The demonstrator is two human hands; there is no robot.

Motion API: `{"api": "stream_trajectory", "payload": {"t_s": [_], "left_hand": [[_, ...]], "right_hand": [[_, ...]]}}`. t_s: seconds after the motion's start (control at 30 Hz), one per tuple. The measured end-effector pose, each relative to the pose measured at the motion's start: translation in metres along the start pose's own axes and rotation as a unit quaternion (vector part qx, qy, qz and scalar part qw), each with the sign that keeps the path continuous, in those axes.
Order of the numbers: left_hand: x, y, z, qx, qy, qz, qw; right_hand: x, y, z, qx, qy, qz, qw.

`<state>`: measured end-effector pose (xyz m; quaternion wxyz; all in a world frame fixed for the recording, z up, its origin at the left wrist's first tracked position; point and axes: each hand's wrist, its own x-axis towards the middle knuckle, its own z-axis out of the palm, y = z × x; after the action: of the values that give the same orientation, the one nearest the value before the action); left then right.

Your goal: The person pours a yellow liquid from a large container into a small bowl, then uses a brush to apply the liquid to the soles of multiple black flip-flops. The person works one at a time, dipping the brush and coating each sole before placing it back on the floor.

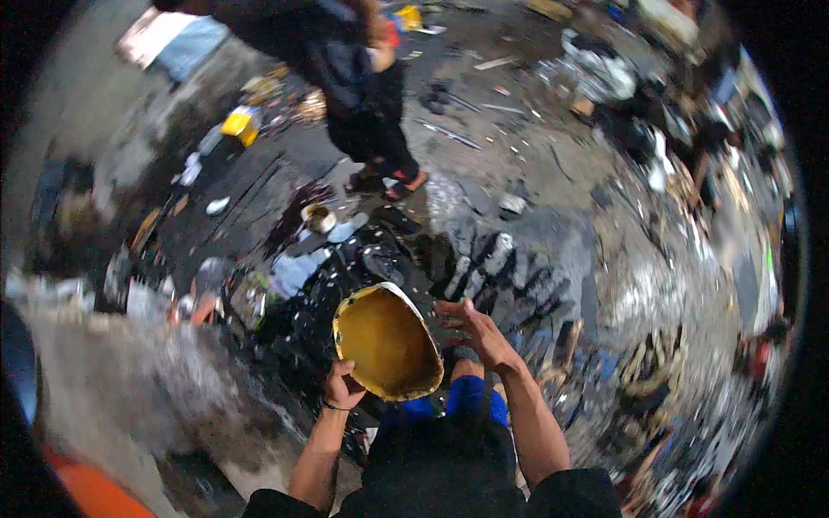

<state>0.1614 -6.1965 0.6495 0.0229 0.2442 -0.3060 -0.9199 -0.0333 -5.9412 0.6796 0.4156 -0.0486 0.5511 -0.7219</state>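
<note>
I have my left hand (344, 387) clamped on the lower left rim of a curved, shell-shaped panel with a dull yellow inner face and a pale edge (386, 339), fingers curled over the lip and thumb underneath, so the piece hangs in front of me, above my knees and the blue cloth (469, 395) on my lap, with its hollow side turned up toward my face; my right hand (480, 335) is spread wide, fingers splayed and holding nothing, its fingertips at or just beside the panel's right edge, though I cannot tell whether they actually touch; I judge the step in hand to be steadying and turning the shell over for a look, one hand carrying and the other coming in to support; the next move, as I see it, calls for the open hand to close on the far rim so the weight is shared, and for a gentle grip, since the thin edge looks likely to flex or slip; beyond the panel lies a dark, oily floor (535, 173) strewn with metal parts and scraps; a person in dark clothes and sandals (371, 104) stands well apart at the top, near a small yellow container (240, 123).
</note>
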Motion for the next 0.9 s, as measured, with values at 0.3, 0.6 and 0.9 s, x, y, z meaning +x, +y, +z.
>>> {"api": "stream_trajectory", "payload": {"t_s": [0.3, 0.6, 0.9], "left_hand": [[0.106, -0.054, 0.005, 0.190, -0.139, -0.291, 0.927], [0.171, -0.260, -0.086, 0.278, -0.224, -0.413, 0.838], [0.276, -0.512, -0.250, 0.365, -0.190, -0.444, 0.796]], "right_hand": [[-0.073, 0.111, -0.004, 0.080, 0.258, -0.038, 0.962], [-0.120, 0.322, -0.100, 0.158, 0.399, -0.015, 0.903], [-0.076, 0.582, -0.253, 0.275, 0.430, 0.021, 0.860]]}}
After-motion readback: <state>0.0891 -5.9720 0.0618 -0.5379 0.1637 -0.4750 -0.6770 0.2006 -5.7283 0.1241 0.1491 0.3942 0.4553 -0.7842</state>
